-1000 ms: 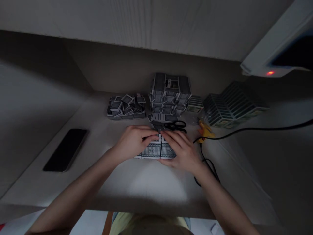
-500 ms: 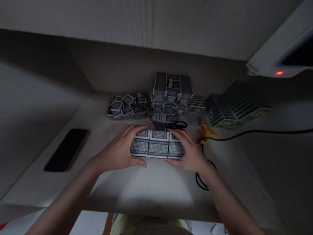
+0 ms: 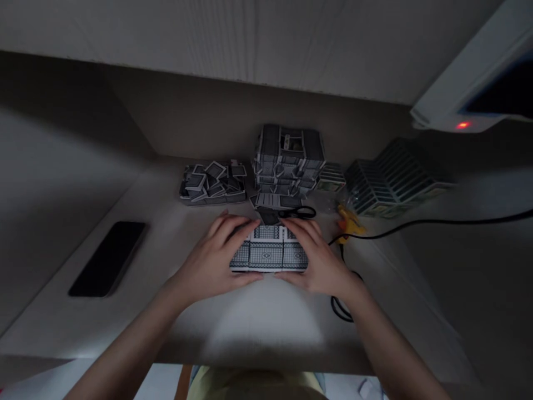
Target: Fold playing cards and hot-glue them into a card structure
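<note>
A box-like block made of patterned playing cards [image 3: 266,255] lies on the table between my two hands. My left hand [image 3: 219,255] wraps its left end, thumb along the near edge and fingers over the top. The right end is gripped by my right hand [image 3: 318,258] in the same way. Just beyond the block are a dark card piece [image 3: 267,215] and black-handled scissors [image 3: 306,212]. Behind them stands a taller structure of folded cards [image 3: 289,158], with an opening in its top.
A tray of loose folded cards [image 3: 214,183] sits at the back left, a black phone [image 3: 108,259] at the left. On the right are a yellow glue gun [image 3: 350,222], its black cable [image 3: 416,224] and green-edged card stacks [image 3: 400,178]. A shelf [image 3: 250,39] overhangs the back.
My left hand has moved right along the block and now covers more of its left end. My right hand keeps its hold. The view has shifted slightly.
</note>
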Tool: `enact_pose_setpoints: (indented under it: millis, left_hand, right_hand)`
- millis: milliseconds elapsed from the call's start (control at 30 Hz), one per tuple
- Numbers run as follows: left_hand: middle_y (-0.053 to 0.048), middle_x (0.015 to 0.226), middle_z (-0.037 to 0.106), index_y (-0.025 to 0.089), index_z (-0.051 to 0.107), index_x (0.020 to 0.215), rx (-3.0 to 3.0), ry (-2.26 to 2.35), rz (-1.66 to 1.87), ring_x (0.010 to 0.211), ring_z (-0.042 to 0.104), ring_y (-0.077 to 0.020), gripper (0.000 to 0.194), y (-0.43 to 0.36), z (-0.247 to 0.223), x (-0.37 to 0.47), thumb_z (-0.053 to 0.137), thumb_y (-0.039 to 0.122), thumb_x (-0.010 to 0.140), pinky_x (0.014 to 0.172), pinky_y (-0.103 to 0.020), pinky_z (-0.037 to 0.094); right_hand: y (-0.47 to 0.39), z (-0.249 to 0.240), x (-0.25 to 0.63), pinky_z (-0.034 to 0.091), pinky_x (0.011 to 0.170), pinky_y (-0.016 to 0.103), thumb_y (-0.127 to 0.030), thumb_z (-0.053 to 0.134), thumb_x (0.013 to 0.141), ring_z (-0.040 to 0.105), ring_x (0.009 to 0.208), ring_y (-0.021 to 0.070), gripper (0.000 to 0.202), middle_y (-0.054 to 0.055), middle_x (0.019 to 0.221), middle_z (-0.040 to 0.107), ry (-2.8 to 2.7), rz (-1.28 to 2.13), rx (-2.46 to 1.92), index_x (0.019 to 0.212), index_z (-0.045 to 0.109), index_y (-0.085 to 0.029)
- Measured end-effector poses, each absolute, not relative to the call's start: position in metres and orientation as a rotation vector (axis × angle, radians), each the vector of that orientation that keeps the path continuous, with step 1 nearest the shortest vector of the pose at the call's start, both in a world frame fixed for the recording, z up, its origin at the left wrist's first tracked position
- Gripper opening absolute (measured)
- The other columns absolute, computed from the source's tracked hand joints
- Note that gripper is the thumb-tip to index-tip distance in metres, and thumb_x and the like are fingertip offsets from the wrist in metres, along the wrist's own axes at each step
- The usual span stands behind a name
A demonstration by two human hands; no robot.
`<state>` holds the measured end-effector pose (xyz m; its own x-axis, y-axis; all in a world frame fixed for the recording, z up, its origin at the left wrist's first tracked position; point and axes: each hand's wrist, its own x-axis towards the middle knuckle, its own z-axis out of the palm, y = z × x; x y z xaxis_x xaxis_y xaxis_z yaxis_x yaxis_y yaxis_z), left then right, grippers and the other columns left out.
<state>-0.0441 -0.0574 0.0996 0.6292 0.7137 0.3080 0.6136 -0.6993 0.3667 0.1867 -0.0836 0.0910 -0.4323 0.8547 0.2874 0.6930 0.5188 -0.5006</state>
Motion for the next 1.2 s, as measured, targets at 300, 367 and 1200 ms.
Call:
enact_pose_setpoints:
  millis: [300,367,1200]
  left_hand:
    - [-0.012,0.116,0.046,0.021,0.039,0.129,2.751,0.987,0.723,0.111,0.043,-0.0274,0.067,-0.059,0.093,-0.038,0.058,0.048,0.072,0.102,-0.051,0.027]
    - [-0.012,0.115,0.047,0.021,0.04,0.128,2.767,0.957,0.748,0.11,0.044,-0.0268,0.064,-0.059,0.091,-0.039,0.058,0.046,0.073,0.102,-0.052,0.026]
    - [0.0,0.094,0.066,0.022,0.058,0.1,2.528,1.121,0.446,0.083,0.06,-0.0158,0.029,-0.034,0.126,-0.03,0.041,0.04,0.086,0.072,-0.026,0.044]
  right_hand:
    - [-0.086,0.095,0.183,0.03,0.098,0.05,-0.042,0.063,0.068,0.036,0.115,0.0296,0.077,0.015,0.123,0.043,-2.3,0.394,-1.246,0.131,0.029,-0.014]
    - [-0.086,0.095,0.182,0.03,0.098,0.051,-0.042,0.063,0.067,0.036,0.114,0.0303,0.078,0.015,0.124,0.043,-2.315,0.399,-1.242,0.132,0.029,-0.015]
    - [-0.073,0.073,0.178,0.039,0.069,0.026,-0.026,0.05,0.082,0.052,0.077,0.0141,0.011,0.001,0.078,0.055,-1.635,0.641,-1.259,0.084,0.059,-0.02]
